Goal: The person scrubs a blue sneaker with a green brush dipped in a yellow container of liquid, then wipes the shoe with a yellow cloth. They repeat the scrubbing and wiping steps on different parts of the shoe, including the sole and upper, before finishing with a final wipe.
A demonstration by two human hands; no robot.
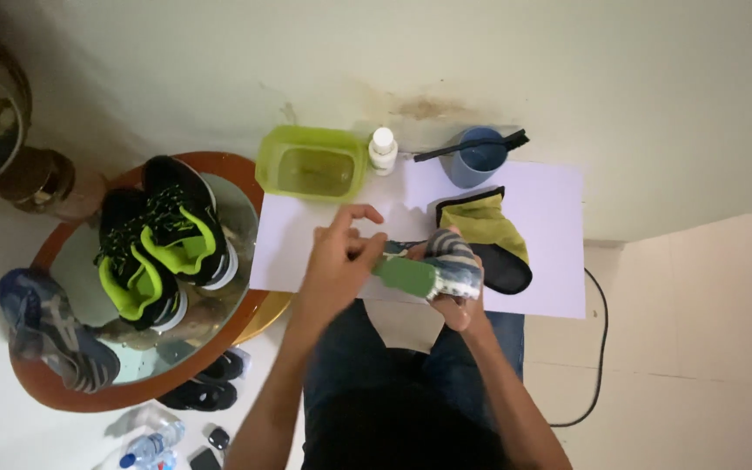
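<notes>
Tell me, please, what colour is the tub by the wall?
The tub is translucent lime green, seen in the head view.

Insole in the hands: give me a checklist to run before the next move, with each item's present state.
1. Right hand holds the insole: ok.
2. Left hand touches the insole's end: ok; its grip, cannot tell.
3. Green tub within reach, liquid inside: ok.
4. Brush rests across the blue cup, free to take: ok.
5. White bottle capped: ok.
6. Insole clean: cannot tell.
</notes>
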